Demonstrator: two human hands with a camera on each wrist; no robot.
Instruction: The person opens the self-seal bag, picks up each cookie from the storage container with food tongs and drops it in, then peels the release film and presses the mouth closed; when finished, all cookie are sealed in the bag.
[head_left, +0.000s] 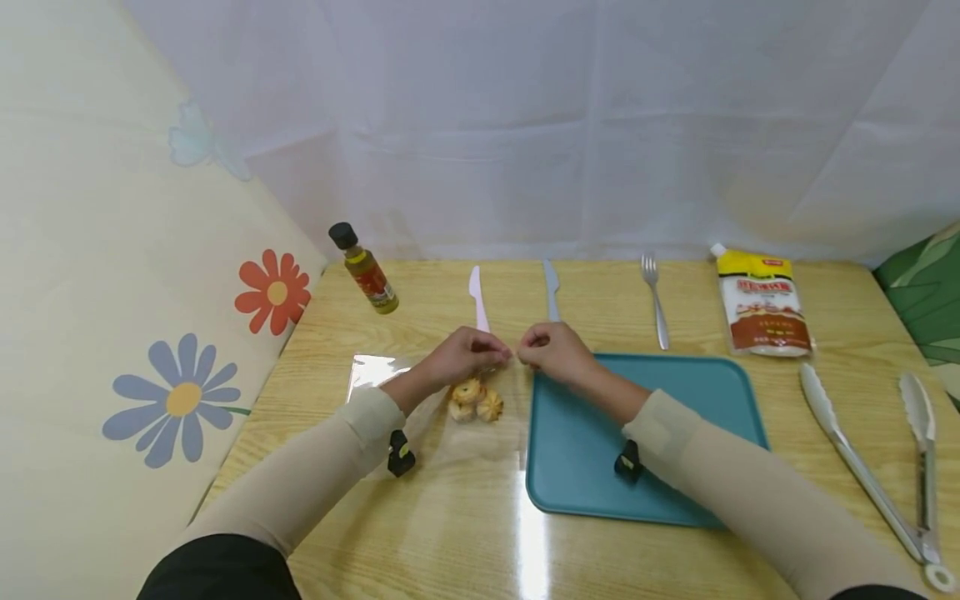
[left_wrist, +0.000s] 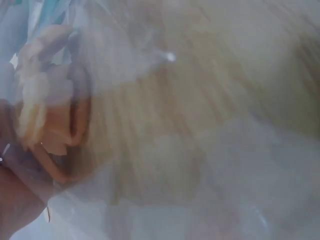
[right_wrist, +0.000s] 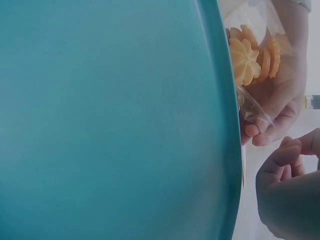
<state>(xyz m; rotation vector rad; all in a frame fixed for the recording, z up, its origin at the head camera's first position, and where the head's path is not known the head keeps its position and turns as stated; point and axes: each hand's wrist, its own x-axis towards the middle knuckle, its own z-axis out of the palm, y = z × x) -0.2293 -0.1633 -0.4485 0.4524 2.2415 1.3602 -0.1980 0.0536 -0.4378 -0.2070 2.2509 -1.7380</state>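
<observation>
**Both hands at the mouth of the cookie bag**

Left hand (head_left: 467,354) and right hand (head_left: 553,352) met fingertip to fingertip over the wooden table (head_left: 450,517), each with fingers curled and pinching the top edge of a clear plastic bag (head_left: 457,433). Bag lay flat between the left forearm and the teal tray (head_left: 675,392), touching the tray's left rim. Cookies (head_left: 476,400) sat inside it, just below the left hand; right wrist view showed them flower-shaped, pressed against the film.

Step in hand, by my reading: working the bag's mouth open. Next move likely calls for a steady pull apart at the seam, gentle enough not to crush the cookies.

Pink knife (head_left: 477,298), metal knife (head_left: 551,287) just beyond the hands.
</observation>
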